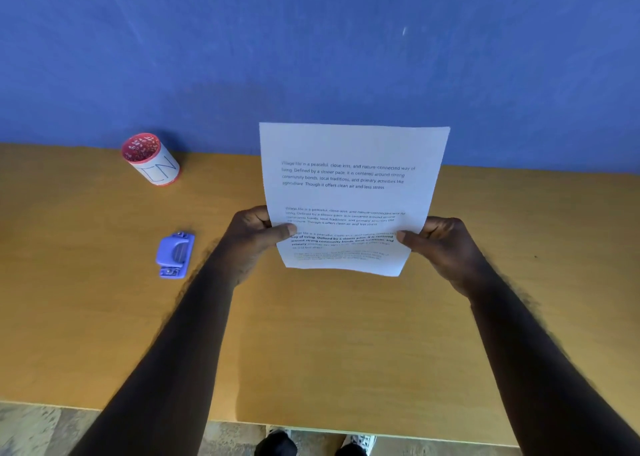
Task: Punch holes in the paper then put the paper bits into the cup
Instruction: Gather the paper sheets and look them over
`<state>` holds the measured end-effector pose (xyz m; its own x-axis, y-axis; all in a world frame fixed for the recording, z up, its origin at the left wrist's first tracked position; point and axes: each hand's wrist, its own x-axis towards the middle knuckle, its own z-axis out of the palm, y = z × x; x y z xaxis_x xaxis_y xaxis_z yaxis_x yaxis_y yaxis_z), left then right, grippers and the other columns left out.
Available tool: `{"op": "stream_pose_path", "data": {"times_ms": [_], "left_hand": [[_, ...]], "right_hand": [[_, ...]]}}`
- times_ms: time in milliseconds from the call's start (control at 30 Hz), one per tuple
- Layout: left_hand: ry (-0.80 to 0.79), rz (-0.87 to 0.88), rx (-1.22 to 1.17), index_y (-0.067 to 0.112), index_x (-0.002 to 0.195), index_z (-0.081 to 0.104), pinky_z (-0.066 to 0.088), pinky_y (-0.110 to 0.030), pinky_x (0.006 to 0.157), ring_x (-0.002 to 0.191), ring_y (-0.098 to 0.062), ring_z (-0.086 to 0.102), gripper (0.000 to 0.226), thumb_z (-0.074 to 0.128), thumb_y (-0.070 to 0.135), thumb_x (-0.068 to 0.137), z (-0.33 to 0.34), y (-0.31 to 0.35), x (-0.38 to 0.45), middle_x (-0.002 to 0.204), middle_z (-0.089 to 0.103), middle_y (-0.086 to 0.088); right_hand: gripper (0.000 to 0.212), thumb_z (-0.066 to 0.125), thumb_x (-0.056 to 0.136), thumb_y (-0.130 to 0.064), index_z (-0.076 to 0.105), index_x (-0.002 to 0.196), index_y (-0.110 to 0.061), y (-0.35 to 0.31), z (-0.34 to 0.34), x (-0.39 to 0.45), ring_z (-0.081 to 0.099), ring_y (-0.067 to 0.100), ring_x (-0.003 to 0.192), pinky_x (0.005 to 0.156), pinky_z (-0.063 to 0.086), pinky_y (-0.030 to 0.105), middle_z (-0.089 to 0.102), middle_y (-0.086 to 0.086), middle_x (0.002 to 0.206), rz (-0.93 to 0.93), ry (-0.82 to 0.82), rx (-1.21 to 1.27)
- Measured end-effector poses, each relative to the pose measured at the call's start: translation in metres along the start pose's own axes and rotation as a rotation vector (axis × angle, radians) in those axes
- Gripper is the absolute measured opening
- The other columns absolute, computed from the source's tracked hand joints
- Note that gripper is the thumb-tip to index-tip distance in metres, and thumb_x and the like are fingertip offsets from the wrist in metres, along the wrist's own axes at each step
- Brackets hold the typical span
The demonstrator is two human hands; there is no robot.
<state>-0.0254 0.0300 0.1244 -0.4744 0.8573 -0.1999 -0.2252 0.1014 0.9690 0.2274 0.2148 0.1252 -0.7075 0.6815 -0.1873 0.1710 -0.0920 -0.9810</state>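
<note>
White paper (351, 178) pinched between left hand (256, 240) and right hand (446, 247).

2 bare forearms, patterned shoes (360, 443)

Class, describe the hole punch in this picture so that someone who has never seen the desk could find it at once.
Start at the wooden table in front of the blue wall. On its left side, nearer the person than the red-rimmed cup and just left of the left hand, lies the hole punch. It is the only small, flat, lilac-blue plastic thing there; the cup is tall and round.
</note>
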Motion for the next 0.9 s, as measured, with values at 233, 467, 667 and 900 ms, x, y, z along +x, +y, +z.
{"op": "stream_pose_path", "data": {"times_ms": [233,467,667,900], "left_hand": [[-0.065,0.116,0.105,0.024,0.108,0.077,0.055,-0.026,0.086,0.111,-0.019,0.069,0.033,0.070,0.003,0.083,-0.003,0.001,-0.004,0.115,0.075,0.000],[0.051,0.124,0.297,0.028,0.089,0.081,0.046,-0.034,0.066,0.070,-0.030,0.068,0.014,0.074,0.024,0.078,-0.003,-0.007,-0.004,0.080,0.074,0.007],[0.033,0.103,0.163,0.017,0.106,0.077,0.056,-0.037,0.093,0.107,-0.021,0.070,0.023,0.071,0.014,0.085,-0.003,-0.010,-0.002,0.110,0.076,-0.001],[0.013,0.021,0.227,0.028,0.107,0.076,0.054,-0.039,0.097,0.110,-0.014,0.069,0.026,0.071,0.012,0.087,-0.005,-0.030,-0.002,0.114,0.075,0.006]], "right_hand": [[0.025,0.070,0.087,-0.001,0.078,0.101,-0.020,-0.001,0.002,-0.004,0.073,0.016,0.100,0.081,0.056,0.022,0.078,-0.004,0.103,-0.062,0.019,0.018],[0.029,0.072,0.086,-0.005,0.078,0.089,-0.033,0.007,0.016,-0.004,0.072,0.002,0.094,0.077,0.055,0.018,0.076,-0.022,0.095,-0.128,0.164,-0.085],[0.023,0.071,0.087,-0.005,0.077,0.097,-0.025,0.006,0.017,-0.005,0.073,0.004,0.093,0.074,0.053,0.012,0.077,-0.017,0.095,-0.132,0.136,-0.024],[0.023,0.073,0.086,-0.007,0.076,0.101,-0.024,0.024,0.017,-0.009,0.073,0.008,0.097,0.082,0.058,0.023,0.077,-0.010,0.100,-0.005,0.134,-0.048]]}}
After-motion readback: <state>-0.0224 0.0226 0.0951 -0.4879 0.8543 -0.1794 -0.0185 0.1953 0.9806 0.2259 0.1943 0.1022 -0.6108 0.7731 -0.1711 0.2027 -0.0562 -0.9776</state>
